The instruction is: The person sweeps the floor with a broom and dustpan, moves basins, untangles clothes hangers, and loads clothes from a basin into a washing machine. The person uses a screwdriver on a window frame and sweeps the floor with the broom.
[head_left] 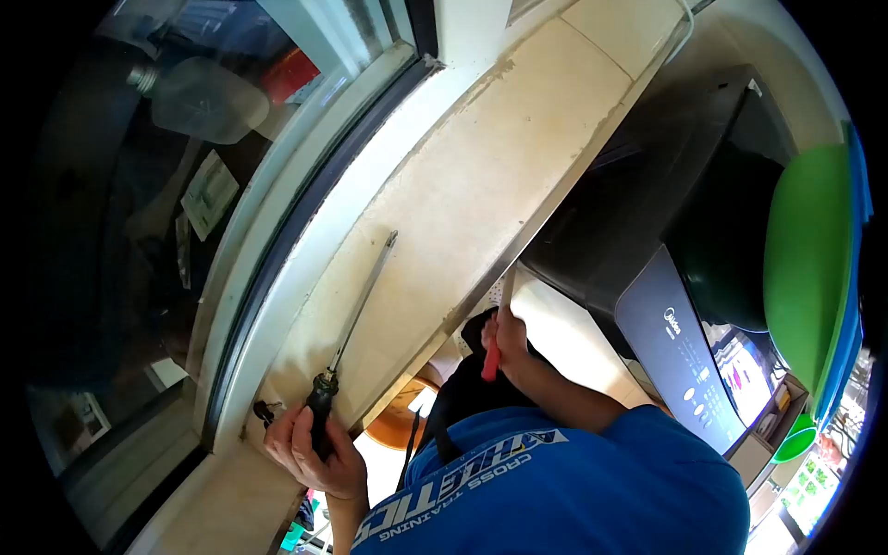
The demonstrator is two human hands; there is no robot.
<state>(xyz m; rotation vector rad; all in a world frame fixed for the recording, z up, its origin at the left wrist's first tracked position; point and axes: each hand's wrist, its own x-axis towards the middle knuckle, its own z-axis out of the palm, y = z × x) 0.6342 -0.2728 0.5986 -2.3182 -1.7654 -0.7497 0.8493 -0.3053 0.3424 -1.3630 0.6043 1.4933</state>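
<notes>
My left hand [317, 455] is closed around the black handle of a long screwdriver [363, 301]. Its metal shaft lies along or just above the tiled sill [481, 166], with the tip toward the window side. Beside my left fingers is a small dark object [266, 411] that I cannot make out. My right hand [507, 338] grips a red-handled tool [491, 359] just off the sill's front edge. A narrow, flat metal part of it sticks out past the fist; its exact kind is unclear.
A sliding window frame [305, 208] runs along the left, with a plastic bottle [208, 100] behind the glass. At right stands a dark Midea appliance [680, 342] with a green basin [809, 268] by it. An orange-brown round container [393, 430] sits below the sill.
</notes>
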